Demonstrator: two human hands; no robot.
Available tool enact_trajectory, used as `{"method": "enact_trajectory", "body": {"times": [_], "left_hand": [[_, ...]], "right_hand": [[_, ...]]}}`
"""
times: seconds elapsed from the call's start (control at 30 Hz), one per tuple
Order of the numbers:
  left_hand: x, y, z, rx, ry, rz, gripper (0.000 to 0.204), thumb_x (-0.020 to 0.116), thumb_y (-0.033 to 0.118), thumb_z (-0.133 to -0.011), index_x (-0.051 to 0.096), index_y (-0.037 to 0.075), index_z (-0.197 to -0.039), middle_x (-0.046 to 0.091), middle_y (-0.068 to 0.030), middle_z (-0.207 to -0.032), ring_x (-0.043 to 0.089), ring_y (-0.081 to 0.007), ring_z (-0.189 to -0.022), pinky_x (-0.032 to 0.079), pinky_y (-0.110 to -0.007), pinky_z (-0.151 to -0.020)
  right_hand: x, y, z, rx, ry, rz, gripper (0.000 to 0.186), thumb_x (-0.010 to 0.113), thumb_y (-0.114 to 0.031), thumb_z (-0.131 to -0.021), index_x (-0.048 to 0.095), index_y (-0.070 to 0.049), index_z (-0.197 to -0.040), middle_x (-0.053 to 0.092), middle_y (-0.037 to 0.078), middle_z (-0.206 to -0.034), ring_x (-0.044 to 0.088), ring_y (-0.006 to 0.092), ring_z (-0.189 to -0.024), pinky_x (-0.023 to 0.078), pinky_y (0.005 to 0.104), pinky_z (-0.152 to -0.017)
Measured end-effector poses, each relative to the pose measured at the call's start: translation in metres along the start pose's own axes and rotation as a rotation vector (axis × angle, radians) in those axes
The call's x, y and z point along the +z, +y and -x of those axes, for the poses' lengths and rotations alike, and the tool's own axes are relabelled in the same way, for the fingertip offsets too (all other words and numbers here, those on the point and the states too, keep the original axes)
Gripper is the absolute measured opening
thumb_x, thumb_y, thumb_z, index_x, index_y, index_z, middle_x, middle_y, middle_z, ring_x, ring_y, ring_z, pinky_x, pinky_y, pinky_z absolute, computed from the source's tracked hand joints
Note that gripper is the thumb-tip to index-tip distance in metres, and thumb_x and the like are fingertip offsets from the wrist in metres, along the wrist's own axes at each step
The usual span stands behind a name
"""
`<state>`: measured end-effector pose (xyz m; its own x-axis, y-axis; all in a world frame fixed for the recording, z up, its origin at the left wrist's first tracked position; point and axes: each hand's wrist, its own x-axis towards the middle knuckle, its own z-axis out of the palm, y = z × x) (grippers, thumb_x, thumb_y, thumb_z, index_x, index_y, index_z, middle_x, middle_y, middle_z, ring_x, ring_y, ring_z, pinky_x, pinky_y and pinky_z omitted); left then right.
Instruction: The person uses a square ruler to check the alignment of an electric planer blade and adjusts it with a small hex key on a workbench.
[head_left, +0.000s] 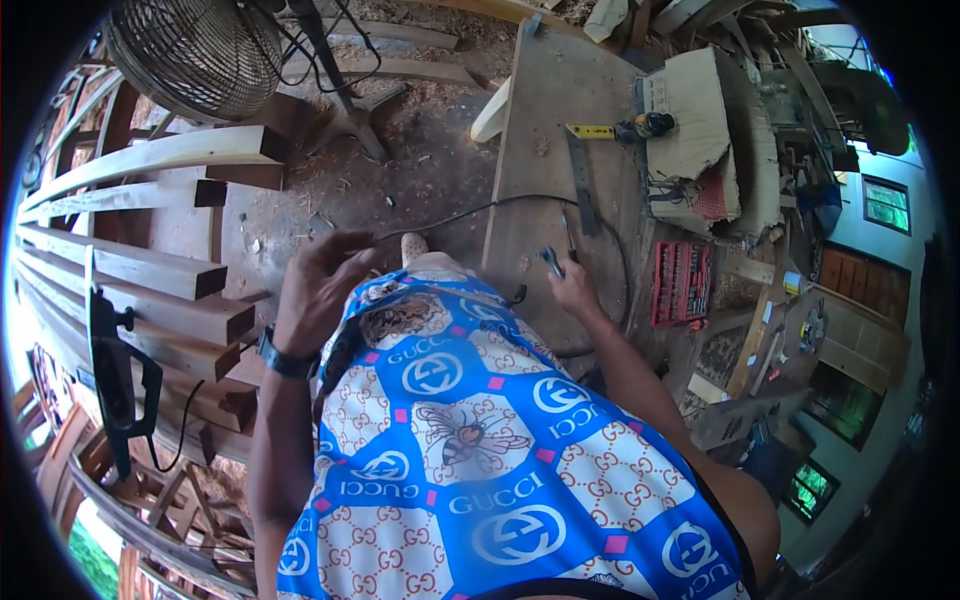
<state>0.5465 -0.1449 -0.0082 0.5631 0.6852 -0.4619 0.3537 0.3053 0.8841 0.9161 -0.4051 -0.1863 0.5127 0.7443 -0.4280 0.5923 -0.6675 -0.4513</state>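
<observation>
Hands, two. Right hand [574, 288], centre of the frame: fingers closed on one short, grey metal tool with a shiny head [549, 262], which projects beyond the fingers to the upper left; exact kind unclear. Left hand [332, 272], left of centre: fingers loosely bent and apart, nothing visible in them. One slim, straight-shafted metal tool [569, 232], just above the right hand; whether also gripped, cannot tell. One open red tool case [682, 283], right of centre.

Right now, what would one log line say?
Left hand: open, nothing visible held; right hand: holding metal tool over wooden board; nearby: red tool case
</observation>
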Motion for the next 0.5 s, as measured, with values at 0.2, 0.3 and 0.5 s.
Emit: {"method": "enact_trajectory", "body": {"times": [0.2,0.3,0.5], "left_hand": [[-0.01,-0.026,0.008,-0.061,-0.001,0.058,0.04,0.072,0.027,-0.102,0.068,-0.004,-0.128,0.074,-0.0139,-0.116,0.071,-0.0182,-0.103,0.057,-0.033,-0.089],[-0.014,-0.029,0.01,-0.07,-0.017,0.021,0.04,0.071,0.027,-0.102,0.068,-0.005,-0.127,0.074,-0.0131,-0.113,0.071,-0.0181,-0.102,0.057,-0.033,-0.088],[-0.026,-0.011,0.014,-0.047,0.001,0.044,0.039,0.072,0.025,-0.102,0.067,-0.004,-0.128,0.074,-0.0131,-0.116,0.07,-0.0175,-0.102,0.056,-0.033,-0.092]], "right_hand": [[0.026,0.046,0.036,0.193,0.006,-0.039,0.022,0.071,-0.022,-0.092,0.066,-0.002,-0.1,0.071,0.025,-0.097,0.069,0.0459,-0.095,0.053,0.0523,-0.08],[0.033,0.039,0.039,0.202,0.076,0.077,0.022,0.069,-0.022,-0.092,0.066,-0.004,-0.104,0.072,0.025,-0.106,0.069,0.0473,-0.102,0.054,0.0538,-0.087],[0.009,0.029,0.032,0.341,0.045,0.241,0.023,0.065,-0.022,-0.091,0.066,-0.006,-0.108,0.073,0.023,-0.117,0.068,0.0448,-0.111,0.054,0.0532,-0.092]]}}
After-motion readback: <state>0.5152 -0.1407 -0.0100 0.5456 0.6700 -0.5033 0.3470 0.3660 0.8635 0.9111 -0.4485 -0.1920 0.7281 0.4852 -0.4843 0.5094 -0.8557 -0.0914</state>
